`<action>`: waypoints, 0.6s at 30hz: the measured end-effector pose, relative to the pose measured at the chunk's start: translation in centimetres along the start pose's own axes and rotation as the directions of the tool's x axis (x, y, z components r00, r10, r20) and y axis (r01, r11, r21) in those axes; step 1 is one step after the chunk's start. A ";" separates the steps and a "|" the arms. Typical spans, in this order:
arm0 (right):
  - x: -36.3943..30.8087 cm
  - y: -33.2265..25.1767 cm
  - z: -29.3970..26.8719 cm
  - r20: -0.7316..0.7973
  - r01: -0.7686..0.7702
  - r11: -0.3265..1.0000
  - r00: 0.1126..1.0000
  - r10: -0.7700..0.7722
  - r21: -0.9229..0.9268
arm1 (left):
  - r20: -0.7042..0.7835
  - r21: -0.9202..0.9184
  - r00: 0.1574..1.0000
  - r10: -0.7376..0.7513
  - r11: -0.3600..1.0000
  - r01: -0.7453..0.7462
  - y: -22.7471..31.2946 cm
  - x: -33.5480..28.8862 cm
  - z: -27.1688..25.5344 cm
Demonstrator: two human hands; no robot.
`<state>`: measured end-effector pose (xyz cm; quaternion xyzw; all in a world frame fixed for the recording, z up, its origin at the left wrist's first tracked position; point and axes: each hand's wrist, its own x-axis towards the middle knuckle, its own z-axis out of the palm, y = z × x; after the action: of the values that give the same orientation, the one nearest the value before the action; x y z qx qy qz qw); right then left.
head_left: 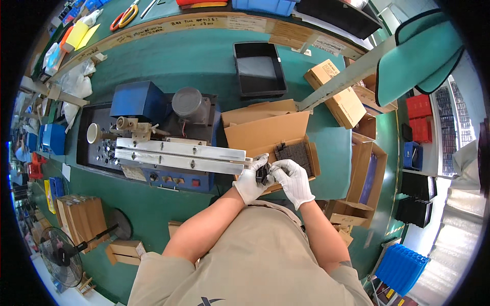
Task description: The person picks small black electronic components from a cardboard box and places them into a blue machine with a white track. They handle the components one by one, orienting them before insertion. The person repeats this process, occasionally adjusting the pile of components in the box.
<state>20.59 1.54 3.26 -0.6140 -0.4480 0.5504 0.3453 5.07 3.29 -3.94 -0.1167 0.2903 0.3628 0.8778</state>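
My left hand (249, 184), in a white glove, is closed round a bunch of small black parts (263, 174), whose exact kind I cannot make out. The white-gloved right hand (293, 181) meets it from the right, thumb and fingers pinched together at the edge of the bunch; what lies between those fingertips is hidden. Both hands are over the near edge of an open cardboard box (315, 162) holding rows of dark, thin pieces (296, 157). Just left of my left hand end the twin metal rails (184, 153) of a blue bench machine (138, 99).
A black tray (260, 94) lies farther back on the green bench (204, 56). At the right are a slanted post (352, 71), a closed carton (337, 94) and open cartons (365, 178). Loose small parts (104, 150) lie in the machine's tray. A fan (61, 255) stands at the lower left.
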 end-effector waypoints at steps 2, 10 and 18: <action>0.1 0.4 0.5 -0.015 -0.028 0.996 0.999 0.029 0.079 | 0.003 -0.007 1.000 0.003 1.000 -0.003 0.0 -0.5 0.4; -0.1 -1.2 -0.1 0.131 -0.335 0.907 0.941 0.311 0.256 | 0.029 0.326 0.988 0.152 0.933 -0.153 -0.4 -1.4 0.7; -0.8 -3.0 -3.0 0.041 0.246 0.931 0.969 -0.244 -0.270 | -0.011 -0.030 0.999 -0.047 0.998 0.047 0.2 -1.8 0.4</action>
<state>23.07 2.08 6.74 -0.5932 -0.5940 0.4381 0.3215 4.06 2.57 -2.58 -0.1385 0.2874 0.3455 0.8825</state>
